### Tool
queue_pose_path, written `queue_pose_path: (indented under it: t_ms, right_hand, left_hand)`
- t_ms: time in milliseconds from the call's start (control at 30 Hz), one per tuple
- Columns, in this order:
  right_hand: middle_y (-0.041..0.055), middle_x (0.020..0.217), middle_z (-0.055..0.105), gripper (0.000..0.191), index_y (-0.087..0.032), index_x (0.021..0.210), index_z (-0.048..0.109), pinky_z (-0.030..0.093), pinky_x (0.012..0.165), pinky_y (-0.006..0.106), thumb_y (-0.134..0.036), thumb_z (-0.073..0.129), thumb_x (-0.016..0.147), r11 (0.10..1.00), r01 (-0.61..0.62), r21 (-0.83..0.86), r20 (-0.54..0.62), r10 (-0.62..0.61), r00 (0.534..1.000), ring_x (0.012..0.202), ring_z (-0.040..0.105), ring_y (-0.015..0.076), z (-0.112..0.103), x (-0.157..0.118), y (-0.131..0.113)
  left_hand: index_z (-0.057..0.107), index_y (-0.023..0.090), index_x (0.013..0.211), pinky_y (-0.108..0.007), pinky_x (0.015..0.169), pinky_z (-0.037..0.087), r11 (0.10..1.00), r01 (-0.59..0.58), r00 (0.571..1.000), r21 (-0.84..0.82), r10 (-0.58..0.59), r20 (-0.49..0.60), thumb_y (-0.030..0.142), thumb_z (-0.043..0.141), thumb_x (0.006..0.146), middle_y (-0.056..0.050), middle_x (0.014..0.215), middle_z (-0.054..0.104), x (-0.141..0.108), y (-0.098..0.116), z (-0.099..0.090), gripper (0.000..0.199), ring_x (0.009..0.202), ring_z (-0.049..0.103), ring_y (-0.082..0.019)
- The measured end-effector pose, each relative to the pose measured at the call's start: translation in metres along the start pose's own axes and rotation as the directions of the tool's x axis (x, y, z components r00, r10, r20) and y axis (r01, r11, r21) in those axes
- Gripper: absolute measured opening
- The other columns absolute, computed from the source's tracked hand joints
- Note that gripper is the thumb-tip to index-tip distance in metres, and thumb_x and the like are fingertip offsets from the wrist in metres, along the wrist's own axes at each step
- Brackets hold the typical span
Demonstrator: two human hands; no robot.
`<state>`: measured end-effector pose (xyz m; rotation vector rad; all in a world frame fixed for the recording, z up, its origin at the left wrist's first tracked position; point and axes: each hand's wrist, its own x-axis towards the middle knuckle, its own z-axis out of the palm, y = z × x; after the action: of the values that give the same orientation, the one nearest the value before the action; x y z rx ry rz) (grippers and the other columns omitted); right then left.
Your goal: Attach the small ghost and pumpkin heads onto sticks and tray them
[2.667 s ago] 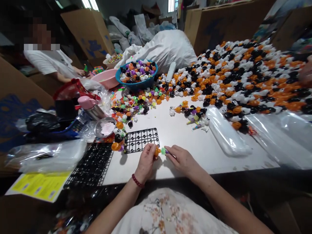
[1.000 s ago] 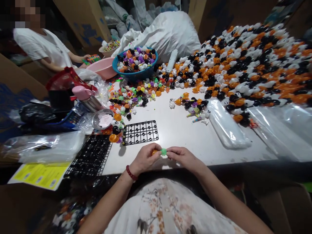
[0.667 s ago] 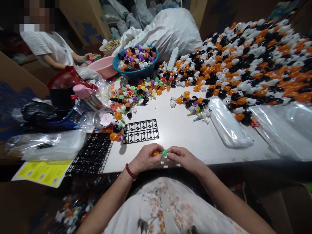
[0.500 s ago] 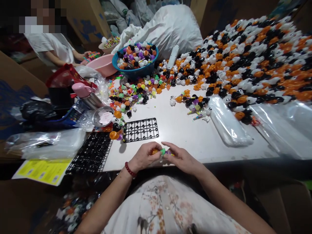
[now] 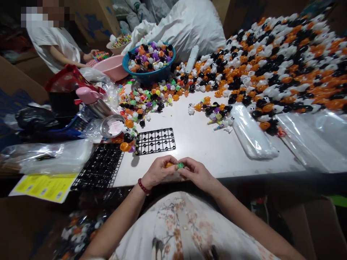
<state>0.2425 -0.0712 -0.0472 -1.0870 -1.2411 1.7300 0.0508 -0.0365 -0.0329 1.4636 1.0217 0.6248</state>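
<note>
Near the table's front edge, my left hand (image 5: 159,171) is closed around a small orange piece (image 5: 169,165). My right hand (image 5: 197,173) pinches a small green piece (image 5: 180,165) right beside it, and the fingertips of both hands nearly meet. Whether the two pieces are joined is too small to tell. Just beyond my hands lies a black plastic grid (image 5: 156,141), with orange, black, white and purple figures (image 5: 128,139) clustered at its left end.
A large pile of orange, black and white figures (image 5: 284,68) covers the back right. A blue basin (image 5: 151,76) of small toys, a pink basin (image 5: 112,68) and a steel bottle (image 5: 99,104) stand left. Clear bags (image 5: 252,133) lie right. A person (image 5: 56,47) works at back left.
My right hand's fingers have closed in on the green piece, hiding the purple and yellow part that showed before. The view has shifted slightly.
</note>
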Motion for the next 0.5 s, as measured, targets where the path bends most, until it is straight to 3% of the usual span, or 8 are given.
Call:
queue_pose_path:
  t_ms: [100, 200, 333, 500]
  right_hand:
    - [-0.0019, 0.075, 0.063, 0.028, -0.02, 0.101, 0.066, 0.051, 0.067, 0.027, -0.043, 0.068, 0.084, 0.993, 0.034, -0.116, -0.134, -0.049, 0.99, 0.068, 0.058, 0.0127, 0.003, 0.001, -0.003]
    - [0.0002, 0.081, 0.067, 0.024, -0.02, 0.099, 0.07, 0.053, 0.069, 0.028, -0.04, 0.068, 0.085, 0.984, 0.066, -0.167, -0.141, -0.09, 0.986, 0.072, 0.062, 0.0142, 0.007, -0.002, -0.008]
    - [0.0026, 0.089, 0.071, 0.021, -0.022, 0.098, 0.072, 0.053, 0.073, 0.029, -0.039, 0.063, 0.089, 0.964, 0.123, -0.235, -0.092, -0.148, 0.985, 0.079, 0.064, 0.0161, 0.01, -0.005, -0.007]
    - [0.0023, 0.088, 0.07, 0.025, -0.021, 0.1, 0.069, 0.055, 0.071, 0.029, -0.042, 0.065, 0.088, 0.976, 0.079, -0.205, -0.126, -0.106, 0.986, 0.076, 0.064, 0.0159, 0.014, -0.004, 0.004]
  left_hand:
    - [0.058, 0.017, 0.08, -0.02, 0.052, 0.039, 0.971, 0.074, 0.985, -0.228, -0.107, -0.135, 0.043, 0.068, 0.082, 0.004, 0.065, 0.056, 0.003, -0.004, 0.009, 0.028, 0.053, 0.047, -0.007]
    - [0.053, 0.017, 0.076, -0.018, 0.044, 0.036, 0.926, 0.05, 0.933, -0.374, -0.177, -0.313, 0.051, 0.065, 0.085, 0.003, 0.066, 0.058, 0.008, -0.007, 0.02, 0.037, 0.047, 0.046, -0.006]
    - [0.052, 0.018, 0.076, -0.018, 0.039, 0.036, 0.909, 0.039, 0.869, -0.415, -0.236, -0.434, 0.065, 0.06, 0.083, 0.002, 0.067, 0.058, 0.01, -0.008, 0.029, 0.048, 0.047, 0.049, -0.007]
    - [0.053, 0.019, 0.079, -0.018, 0.042, 0.039, 0.933, 0.035, 0.832, -0.359, -0.226, -0.507, 0.07, 0.056, 0.083, 0.004, 0.067, 0.056, 0.009, -0.009, 0.036, 0.051, 0.049, 0.047, -0.007]
